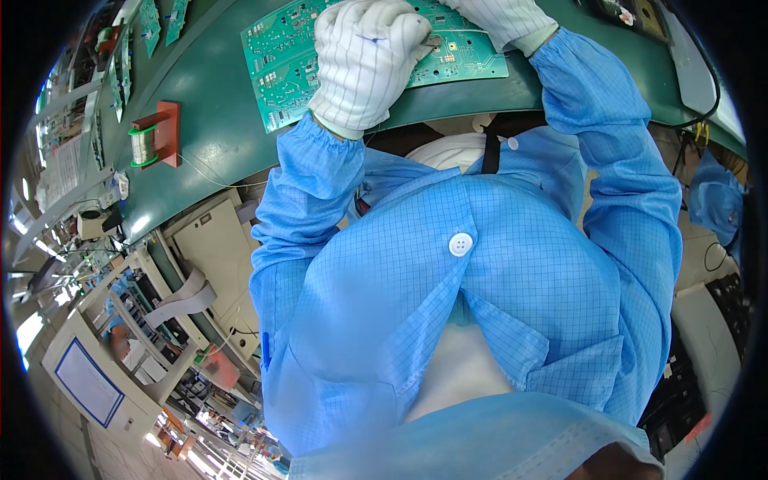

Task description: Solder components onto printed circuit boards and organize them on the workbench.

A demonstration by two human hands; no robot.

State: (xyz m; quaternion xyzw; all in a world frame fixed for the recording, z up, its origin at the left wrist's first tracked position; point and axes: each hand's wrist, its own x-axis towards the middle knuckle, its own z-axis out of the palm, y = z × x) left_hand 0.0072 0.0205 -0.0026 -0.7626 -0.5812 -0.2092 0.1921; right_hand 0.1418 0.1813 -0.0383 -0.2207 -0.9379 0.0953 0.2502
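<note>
Circuit board (284, 68) at near edge of green bench (212, 100), under curled left hand (368, 60) and partly visible right hand (508, 20), with pinch too hidden to tell, perhaps liable to skid if nudged unevenly.

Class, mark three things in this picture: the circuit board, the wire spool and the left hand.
Circuit board (284, 80): head view, on its bare left part.
Wire spool (143, 147): head view, on the wound wire.
Left hand (362, 66): head view, on the gloved back of it.
</note>
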